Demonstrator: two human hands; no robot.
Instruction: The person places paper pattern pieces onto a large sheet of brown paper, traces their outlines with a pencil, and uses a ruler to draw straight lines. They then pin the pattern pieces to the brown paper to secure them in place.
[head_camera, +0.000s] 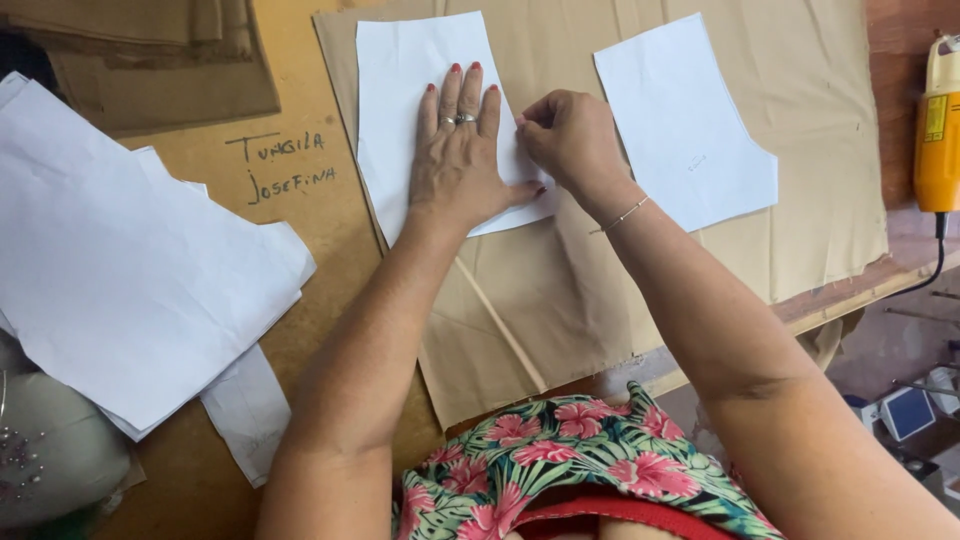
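Note:
My left hand (460, 150) lies flat, fingers spread, on a white paper pattern piece (405, 90) that rests on tan fabric (560, 290). Right beside it, my right hand (570, 135) has its fingers pinched at the right edge of that paper, on something too small to make out. A second white paper pattern piece (680, 120) lies on the fabric further right, untouched.
A loose pile of white paper sheets (130, 270) covers the left of the brown table (330, 260). Folded tan fabric (150, 50) sits at the far left. A yellow power tool (938, 125) with a black cord stands at the right edge. The table's edge runs down the right.

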